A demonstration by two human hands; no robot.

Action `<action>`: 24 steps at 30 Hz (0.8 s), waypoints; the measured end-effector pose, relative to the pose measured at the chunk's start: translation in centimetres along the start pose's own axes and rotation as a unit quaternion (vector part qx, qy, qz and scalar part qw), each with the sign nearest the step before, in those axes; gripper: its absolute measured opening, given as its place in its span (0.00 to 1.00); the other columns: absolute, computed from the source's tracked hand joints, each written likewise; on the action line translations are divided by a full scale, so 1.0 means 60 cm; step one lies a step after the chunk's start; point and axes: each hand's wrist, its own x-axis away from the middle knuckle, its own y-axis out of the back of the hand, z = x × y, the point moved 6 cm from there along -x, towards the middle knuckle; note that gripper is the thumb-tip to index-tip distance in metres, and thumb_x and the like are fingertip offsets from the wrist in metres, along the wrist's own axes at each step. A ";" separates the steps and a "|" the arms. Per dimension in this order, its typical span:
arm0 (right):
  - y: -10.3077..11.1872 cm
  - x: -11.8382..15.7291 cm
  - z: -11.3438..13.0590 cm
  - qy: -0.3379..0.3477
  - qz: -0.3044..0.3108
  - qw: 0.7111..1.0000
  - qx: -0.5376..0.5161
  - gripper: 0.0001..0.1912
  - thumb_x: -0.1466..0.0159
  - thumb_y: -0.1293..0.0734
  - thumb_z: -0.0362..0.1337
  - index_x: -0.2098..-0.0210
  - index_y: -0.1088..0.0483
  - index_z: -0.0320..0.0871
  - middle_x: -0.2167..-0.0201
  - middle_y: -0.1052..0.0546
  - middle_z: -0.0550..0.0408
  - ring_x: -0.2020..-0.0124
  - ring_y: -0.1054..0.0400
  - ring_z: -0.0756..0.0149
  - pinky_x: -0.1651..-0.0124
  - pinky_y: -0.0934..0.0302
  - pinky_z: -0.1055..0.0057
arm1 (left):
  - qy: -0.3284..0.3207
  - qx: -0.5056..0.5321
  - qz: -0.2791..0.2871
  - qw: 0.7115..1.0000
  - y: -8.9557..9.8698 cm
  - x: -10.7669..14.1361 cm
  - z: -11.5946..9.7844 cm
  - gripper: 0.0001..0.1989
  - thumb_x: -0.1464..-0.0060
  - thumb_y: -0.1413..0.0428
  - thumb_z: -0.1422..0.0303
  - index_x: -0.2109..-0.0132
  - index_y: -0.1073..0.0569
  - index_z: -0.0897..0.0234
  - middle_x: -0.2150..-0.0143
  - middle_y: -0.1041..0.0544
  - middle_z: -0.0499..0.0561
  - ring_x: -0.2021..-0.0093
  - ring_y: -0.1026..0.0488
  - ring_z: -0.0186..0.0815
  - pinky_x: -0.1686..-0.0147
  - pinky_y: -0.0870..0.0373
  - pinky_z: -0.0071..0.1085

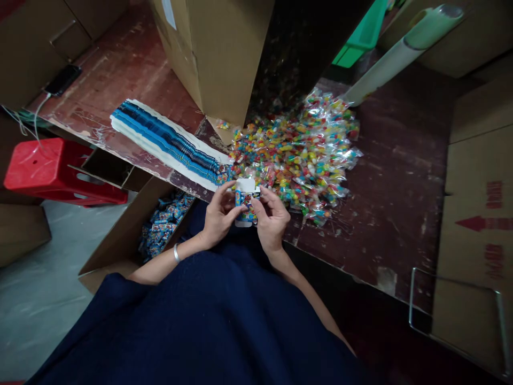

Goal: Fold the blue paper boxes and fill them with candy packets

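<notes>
Between my hands is a small blue printed box (248, 206) with white flaps standing out at its top and bottom. My left hand (219, 214) grips its left side, thumb on the front. On the right side, my right hand (271, 216) holds the same box, its thumb across the front. Just beyond lies a pile of clear bags of colourful candy (304, 155) on the dark red table (385, 187). A long overlapping row of flat blue and white cartons (168, 141) stretches from near my left hand to the upper left.
A cardboard box of filled blue packs (164, 222) stands below the table edge at left, near a red stool (44, 166). A tall carton (224, 53) rises behind the row. A phone (63, 80), a white tube (385, 69) and a green crate (360, 37) are farther back.
</notes>
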 end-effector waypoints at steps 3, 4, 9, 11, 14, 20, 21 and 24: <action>-0.002 -0.005 0.001 0.040 0.020 0.999 0.015 0.17 0.34 0.28 0.46 0.48 0.22 0.48 0.57 0.18 0.51 0.62 0.24 0.61 0.58 0.27 0.64 | 0.012 -0.040 0.053 0.998 -0.002 0.003 -0.001 0.29 0.46 0.31 0.60 0.39 0.26 0.55 0.56 0.23 0.49 0.60 0.25 0.35 0.54 0.26 0.33; -0.002 -0.006 0.002 0.052 0.031 0.998 0.023 0.16 0.33 0.28 0.46 0.49 0.23 0.48 0.57 0.18 0.52 0.62 0.24 0.61 0.58 0.27 0.63 | 0.016 -0.050 0.067 0.996 0.000 0.002 -0.002 0.27 0.45 0.32 0.59 0.40 0.25 0.57 0.58 0.23 0.48 0.61 0.26 0.35 0.56 0.27 0.33; 0.002 -0.012 0.014 0.113 0.071 0.989 0.063 0.08 0.31 0.31 0.43 0.64 0.26 0.48 0.61 0.21 0.53 0.59 0.24 0.60 0.56 0.28 0.63 | 0.031 -0.082 0.167 0.982 0.003 -0.011 -0.018 0.20 0.46 0.31 0.60 0.49 0.20 0.62 0.57 0.21 0.52 0.58 0.26 0.38 0.54 0.28 0.33; 0.000 -0.013 0.016 0.117 0.083 0.987 0.072 0.09 0.31 0.31 0.43 0.66 0.28 0.47 0.56 0.20 0.50 0.54 0.24 0.58 0.51 0.29 0.61 | 0.025 -0.082 0.182 0.980 0.004 -0.016 -0.025 0.18 0.46 0.31 0.61 0.50 0.21 0.63 0.54 0.21 0.53 0.55 0.26 0.38 0.53 0.28 0.33; -0.002 -0.016 0.015 0.082 0.073 0.994 0.018 0.08 0.32 0.30 0.43 0.61 0.30 0.48 0.55 0.20 0.50 0.54 0.23 0.59 0.52 0.28 0.61 | 0.021 -0.037 0.157 0.987 0.010 -0.020 -0.028 0.21 0.48 0.29 0.63 0.50 0.26 0.61 0.54 0.24 0.51 0.55 0.26 0.36 0.56 0.27 0.29; -0.017 -0.030 0.037 0.047 0.147 0.987 -0.046 0.16 0.35 0.27 0.51 0.69 0.31 0.47 0.67 0.22 0.54 0.62 0.25 0.61 0.56 0.28 0.63 | 0.044 -0.038 0.144 0.988 0.014 -0.015 -0.029 0.25 0.49 0.29 0.62 0.50 0.31 0.60 0.54 0.25 0.52 0.55 0.25 0.37 0.58 0.25 0.30; -0.018 -0.033 0.037 0.023 0.163 0.986 -0.042 0.17 0.36 0.26 0.51 0.70 0.30 0.47 0.68 0.22 0.55 0.64 0.26 0.62 0.58 0.28 0.64 | 0.035 -0.052 0.140 0.988 0.016 -0.015 -0.032 0.24 0.49 0.29 0.62 0.51 0.31 0.60 0.53 0.25 0.52 0.53 0.25 0.38 0.55 0.25 0.31; -0.017 -0.041 0.027 -0.063 0.189 0.980 -0.028 0.16 0.41 0.22 0.50 0.68 0.26 0.46 0.70 0.21 0.56 0.70 0.27 0.65 0.65 0.29 0.67 | 0.019 -0.078 0.148 0.986 0.019 -0.013 -0.039 0.23 0.49 0.30 0.65 0.50 0.29 0.60 0.53 0.25 0.53 0.50 0.26 0.40 0.50 0.25 0.35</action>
